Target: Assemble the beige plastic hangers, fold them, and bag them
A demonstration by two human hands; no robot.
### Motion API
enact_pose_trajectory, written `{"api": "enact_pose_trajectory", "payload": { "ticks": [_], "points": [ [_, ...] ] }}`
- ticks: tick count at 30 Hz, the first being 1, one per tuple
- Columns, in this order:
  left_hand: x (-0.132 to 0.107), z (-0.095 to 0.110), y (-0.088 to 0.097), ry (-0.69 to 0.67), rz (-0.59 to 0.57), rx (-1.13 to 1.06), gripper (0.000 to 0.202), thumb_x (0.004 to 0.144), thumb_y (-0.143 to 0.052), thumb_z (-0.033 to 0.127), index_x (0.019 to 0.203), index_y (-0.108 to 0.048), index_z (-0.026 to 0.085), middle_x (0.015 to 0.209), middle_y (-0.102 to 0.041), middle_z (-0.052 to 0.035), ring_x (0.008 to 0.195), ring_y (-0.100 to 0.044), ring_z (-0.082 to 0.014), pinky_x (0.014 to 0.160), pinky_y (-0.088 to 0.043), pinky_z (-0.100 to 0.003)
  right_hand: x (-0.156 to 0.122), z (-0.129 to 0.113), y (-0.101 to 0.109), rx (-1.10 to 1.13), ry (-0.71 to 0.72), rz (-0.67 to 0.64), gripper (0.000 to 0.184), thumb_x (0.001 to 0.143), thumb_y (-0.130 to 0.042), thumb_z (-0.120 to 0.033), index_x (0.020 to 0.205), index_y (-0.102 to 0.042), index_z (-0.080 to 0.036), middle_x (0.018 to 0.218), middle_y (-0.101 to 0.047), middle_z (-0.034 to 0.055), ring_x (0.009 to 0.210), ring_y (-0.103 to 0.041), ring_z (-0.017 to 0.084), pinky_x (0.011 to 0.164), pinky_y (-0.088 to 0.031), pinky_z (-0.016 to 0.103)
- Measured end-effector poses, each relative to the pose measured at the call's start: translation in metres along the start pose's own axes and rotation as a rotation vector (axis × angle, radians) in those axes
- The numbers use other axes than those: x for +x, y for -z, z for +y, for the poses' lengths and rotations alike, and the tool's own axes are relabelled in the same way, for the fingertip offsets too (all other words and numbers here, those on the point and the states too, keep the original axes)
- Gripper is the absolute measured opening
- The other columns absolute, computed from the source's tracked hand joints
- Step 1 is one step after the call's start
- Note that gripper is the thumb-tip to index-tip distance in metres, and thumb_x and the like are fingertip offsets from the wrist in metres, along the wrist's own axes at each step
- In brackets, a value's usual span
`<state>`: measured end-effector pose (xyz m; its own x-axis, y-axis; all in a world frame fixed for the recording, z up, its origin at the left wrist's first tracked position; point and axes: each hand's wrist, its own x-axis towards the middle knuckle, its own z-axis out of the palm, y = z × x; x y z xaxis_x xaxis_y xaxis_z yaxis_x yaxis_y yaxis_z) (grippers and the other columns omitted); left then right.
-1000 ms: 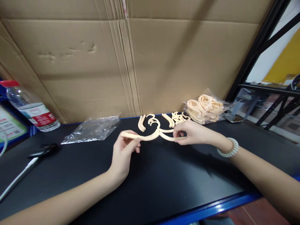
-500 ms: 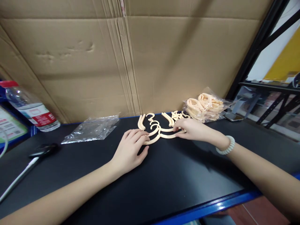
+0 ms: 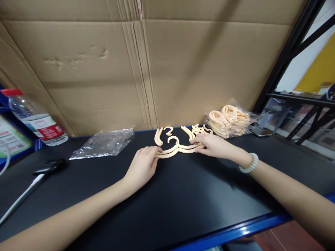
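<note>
Two cream plastic clothes hangers lie one against the other on the dark table, their curved arms nearly lined up and their hooks overlapping at the top. My left hand is closed around the left arm ends, thumb in front and fingers behind. At the opposite ends, my right hand pinches the right arms between thumb and fingers. Just behind the hangers are a loose hook, a stack of curved arm pieces and another stack of arm pieces.
Small cream parts lie in a heap beside a clear bag of cream pieces. A flat clear plastic bag, a black mouse-like device with a white cable and a red-capped bottle are on the left. Cardboard stands behind.
The two hangers have come closer together, with their hooks now overlapping. My left hand has shifted slightly left and its fingers have closed on the arm ends. My right hand keeps its pinch.
</note>
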<state>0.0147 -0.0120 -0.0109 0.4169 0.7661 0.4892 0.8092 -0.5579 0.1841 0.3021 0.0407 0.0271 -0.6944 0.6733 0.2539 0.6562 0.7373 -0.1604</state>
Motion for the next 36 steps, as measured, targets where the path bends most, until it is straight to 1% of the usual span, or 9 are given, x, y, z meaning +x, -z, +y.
{"api": "enact_pose_trajectory", "payload": {
  "ticks": [7,14,19,22,25,28,29,32,36],
  "points": [
    [0.003,-0.002,0.0,-0.009,0.02,-0.009,0.02,0.087,-0.045,0.007,0.097,-0.057,0.019,0.098,-0.068,-0.0057,0.09,-0.062,-0.0237,0.082,-0.049,-0.041,0.001,0.002,-0.004,0.022,0.008,0.01,0.015,0.082,-0.053,-0.011,0.088,-0.066,-0.015,0.092,-0.064,0.0069,0.084,-0.059,0.019,0.075,-0.045,0.03],
    [0.003,-0.004,0.0,-0.007,0.017,-0.023,0.02,0.088,-0.043,0.009,0.096,-0.059,0.018,0.098,-0.068,-0.0072,0.092,-0.061,-0.0241,0.082,-0.05,-0.041,0.002,0.003,-0.008,0.011,0.008,0.03,0.013,0.083,-0.054,-0.012,0.087,-0.066,-0.016,0.092,-0.063,0.0066,0.086,-0.058,0.019,0.076,-0.045,0.03],
    [0.002,0.0,0.002,0.012,0.029,-0.045,0.019,0.085,-0.046,0.012,0.097,-0.058,0.02,0.104,-0.066,-0.0072,0.097,-0.06,-0.0247,0.085,-0.049,-0.042,0.0,0.0,-0.005,-0.002,0.01,0.028,0.014,0.084,-0.057,-0.016,0.093,-0.067,-0.016,0.095,-0.064,0.0077,0.086,-0.059,0.019,0.076,-0.045,0.03],
    [0.003,0.001,0.005,0.066,0.044,-0.11,0.018,0.083,-0.049,0.016,0.096,-0.059,0.021,0.104,-0.067,-0.0062,0.097,-0.061,-0.0245,0.084,-0.049,-0.041,0.0,0.0,0.0,-0.008,-0.011,0.065,0.018,0.085,-0.059,-0.023,0.099,-0.067,-0.015,0.096,-0.065,0.0079,0.084,-0.06,0.019,0.075,-0.045,0.03],
    [0.007,-0.008,0.01,0.129,0.08,-0.202,0.018,0.083,-0.048,0.021,0.097,-0.06,0.021,0.103,-0.068,-0.0051,0.094,-0.062,-0.0226,0.079,-0.05,-0.036,0.0,0.003,0.005,-0.02,-0.071,0.121,0.018,0.086,-0.057,-0.023,0.097,-0.068,-0.015,0.089,-0.067,0.0063,0.076,-0.059,0.017,0.067,-0.043,0.028],
    [0.013,-0.028,0.015,0.176,0.091,-0.212,0.021,0.086,-0.045,0.026,0.098,-0.062,0.021,0.101,-0.069,-0.0048,0.089,-0.064,-0.0216,0.072,-0.051,-0.033,0.001,0.007,0.006,-0.028,-0.094,0.153,0.016,0.085,-0.056,-0.02,0.092,-0.069,-0.014,0.08,-0.066,0.0048,0.067,-0.056,0.015,0.06,-0.039,0.026],
    [0.015,-0.035,0.016,0.193,0.086,-0.201,0.023,0.087,-0.044,0.027,0.099,-0.062,0.02,0.101,-0.069,-0.0051,0.087,-0.064,-0.0216,0.073,-0.051,-0.033,0.001,0.008,0.005,-0.029,-0.096,0.164,0.016,0.085,-0.056,-0.02,0.09,-0.069,-0.014,0.078,-0.066,0.0046,0.066,-0.056,0.015,0.059,-0.038,0.026],
    [0.019,-0.052,0.016,0.19,0.052,-0.191,0.028,0.088,-0.041,0.028,0.103,-0.062,0.019,0.105,-0.07,-0.0069,0.094,-0.065,-0.0227,0.084,-0.051,-0.037,0.002,0.01,0.0,-0.002,-0.095,0.191,0.016,0.086,-0.055,-0.021,0.088,-0.07,-0.015,0.077,-0.067,0.0044,0.066,-0.057,0.015,0.061,-0.039,0.026],
    [0.023,-0.062,0.013,0.142,-0.025,-0.199,0.035,0.089,-0.038,0.03,0.112,-0.061,0.018,0.115,-0.068,-0.0082,0.106,-0.063,-0.0234,0.096,-0.047,-0.041,0.013,0.008,-0.007,0.058,-0.082,0.234,0.016,0.087,-0.054,-0.02,0.087,-0.07,-0.016,0.082,-0.069,0.005,0.072,-0.06,0.016,0.067,-0.042,0.027]
  ]
}}
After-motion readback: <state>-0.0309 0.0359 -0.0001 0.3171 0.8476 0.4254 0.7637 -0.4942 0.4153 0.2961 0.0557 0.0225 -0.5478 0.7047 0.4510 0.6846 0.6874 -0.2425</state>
